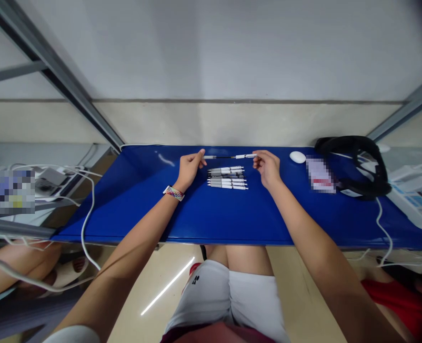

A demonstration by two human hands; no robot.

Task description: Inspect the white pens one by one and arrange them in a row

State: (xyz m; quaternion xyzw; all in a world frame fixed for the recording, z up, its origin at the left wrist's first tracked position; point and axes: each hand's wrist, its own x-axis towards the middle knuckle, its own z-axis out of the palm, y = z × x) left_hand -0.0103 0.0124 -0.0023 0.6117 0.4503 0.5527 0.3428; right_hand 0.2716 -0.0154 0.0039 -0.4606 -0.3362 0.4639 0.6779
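My left hand (189, 171) pinches the grey front part (210, 157) of a pen between thumb and fingers. My right hand (268, 167) holds the pen's white barrel (246, 156) by its far end. The two parts are pulled apart in one line, and a thin dark refill (226, 157) shows across the gap. Just below, between my hands, several white-and-grey pens (227, 182) lie side by side in a row on the blue tabletop (218, 214). Their tips point left.
A white oval object (297, 157) sits right of my right hand, beside a blurred-out pinkish card (320, 175). Farther right lies a black headband-like device (364, 193) with a white cable (379, 221). Metal posts (100, 121) flank the desk. People's legs show at both sides.
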